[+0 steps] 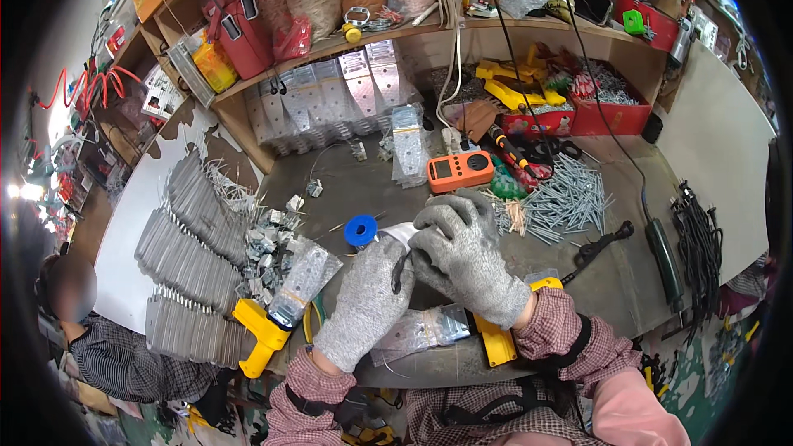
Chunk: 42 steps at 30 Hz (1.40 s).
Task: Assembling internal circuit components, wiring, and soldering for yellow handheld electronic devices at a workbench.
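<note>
Gloved hands: the left hand and right hand meet over the bench; each one's exact grip is hidden.
White piece: between both hands' fingers, just right of the blue spool, mostly covered.
Progress: apparently mid-step; nothing shows the white piece finished.
Apparently left: small metallic blocks and long metal rods, lying loose in heaps.
Yellow casings: one at lower left, another partly beneath the right wrist.
Crowding: a clear-bagged packet lies below the hands.
Beyond: an orange meter.
</note>
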Tool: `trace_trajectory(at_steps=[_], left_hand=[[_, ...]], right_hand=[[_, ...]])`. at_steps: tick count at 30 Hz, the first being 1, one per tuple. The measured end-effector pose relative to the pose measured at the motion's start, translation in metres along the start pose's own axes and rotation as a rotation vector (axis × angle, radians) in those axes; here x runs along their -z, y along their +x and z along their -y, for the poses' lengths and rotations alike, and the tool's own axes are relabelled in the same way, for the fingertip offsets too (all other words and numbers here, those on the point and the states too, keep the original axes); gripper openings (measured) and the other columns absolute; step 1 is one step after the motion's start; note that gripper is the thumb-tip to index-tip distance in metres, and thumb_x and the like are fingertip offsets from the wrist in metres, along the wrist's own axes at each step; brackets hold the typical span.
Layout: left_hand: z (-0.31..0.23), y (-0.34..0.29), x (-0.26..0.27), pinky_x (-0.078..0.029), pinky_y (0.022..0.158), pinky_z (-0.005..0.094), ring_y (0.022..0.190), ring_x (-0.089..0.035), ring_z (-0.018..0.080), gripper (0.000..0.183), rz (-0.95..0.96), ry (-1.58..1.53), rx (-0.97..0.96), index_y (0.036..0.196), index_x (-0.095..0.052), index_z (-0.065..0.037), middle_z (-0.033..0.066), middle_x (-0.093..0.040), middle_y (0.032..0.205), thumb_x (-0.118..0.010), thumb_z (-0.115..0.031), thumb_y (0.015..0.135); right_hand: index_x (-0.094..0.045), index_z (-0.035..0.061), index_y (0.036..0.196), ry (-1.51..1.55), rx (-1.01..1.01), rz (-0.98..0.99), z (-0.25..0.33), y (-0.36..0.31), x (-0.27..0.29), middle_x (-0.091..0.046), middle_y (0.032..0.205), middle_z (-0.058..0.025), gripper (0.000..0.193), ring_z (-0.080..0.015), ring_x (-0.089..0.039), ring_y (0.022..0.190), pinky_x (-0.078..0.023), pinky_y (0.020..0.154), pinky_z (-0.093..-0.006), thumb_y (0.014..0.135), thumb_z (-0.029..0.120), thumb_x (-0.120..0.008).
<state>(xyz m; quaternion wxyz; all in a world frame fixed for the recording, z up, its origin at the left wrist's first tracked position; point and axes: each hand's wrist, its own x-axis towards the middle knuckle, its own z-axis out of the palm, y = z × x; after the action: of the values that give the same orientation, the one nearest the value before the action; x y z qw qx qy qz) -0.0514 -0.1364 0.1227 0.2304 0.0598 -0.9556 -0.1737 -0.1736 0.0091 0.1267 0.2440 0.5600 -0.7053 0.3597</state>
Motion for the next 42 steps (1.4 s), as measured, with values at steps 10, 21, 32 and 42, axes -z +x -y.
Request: trace_trajectory(at_steps=[10, 21, 32, 42], left_hand=[[0.034, 0.021, -0.042, -0.042, 0.103, 0.0476, 0.124, -0.051, 0.0359, 0.043, 0.001, 0.603, 0.035, 0.128, -0.058, -0.009, 0.018, -0.055, 0.127, -0.066, -0.016, 0.086], [-0.026, -0.079, -0.075, -0.041, 0.103, 0.0503, 0.121, -0.05, 0.0373, 0.085, 0.417, 0.143, -0.045, 0.143, -0.052, -0.011, 0.0167, -0.054, 0.132, -0.086, -0.039, 0.07], [-0.101, 0.002, -0.102, -0.052, 0.088, 0.0482, 0.102, -0.064, 0.0413, 0.047, 0.698, -0.321, -0.004, 0.121, -0.062, -0.008, 0.0201, -0.067, 0.109, -0.074, -0.02, 0.078], [-0.068, -0.04, 0.084, -0.037, 0.112, 0.0454, 0.106, -0.06, 0.0225, 0.032, 0.493, 0.168, -0.492, 0.105, -0.062, -0.012, 0.0041, -0.063, 0.1, -0.068, -0.01, 0.074]], right_hand=[[-0.066, 0.0034, 0.093, 0.244, -0.396, 0.008, -0.032, -0.039, -0.002, -0.06, 0.105, -0.0135, 0.019, -0.0335, -0.057, 0.107, -0.046, 0.095, -0.0432, 0.077, 0.008, -0.073], [-0.065, 0.0101, 0.11, 0.033, -0.364, 0.361, 0.019, -0.217, 0.078, -0.052, 0.135, -0.0109, 0.033, -0.0373, -0.046, 0.131, -0.033, 0.116, -0.054, 0.078, 0.006, -0.067], [-0.065, 0.0066, 0.12, -0.229, -0.353, 0.407, -0.109, -0.168, 0.114, -0.051, 0.141, -0.0221, 0.039, -0.0428, -0.041, 0.137, -0.038, 0.112, -0.0508, 0.081, 0.005, -0.07], [-0.056, 0.0038, 0.136, 0.775, -0.167, 0.898, 0.035, -0.103, 0.149, -0.07, 0.114, -0.0171, 0.057, -0.0248, -0.069, 0.101, -0.054, 0.09, -0.0348, 0.087, 0.022, -0.079]])
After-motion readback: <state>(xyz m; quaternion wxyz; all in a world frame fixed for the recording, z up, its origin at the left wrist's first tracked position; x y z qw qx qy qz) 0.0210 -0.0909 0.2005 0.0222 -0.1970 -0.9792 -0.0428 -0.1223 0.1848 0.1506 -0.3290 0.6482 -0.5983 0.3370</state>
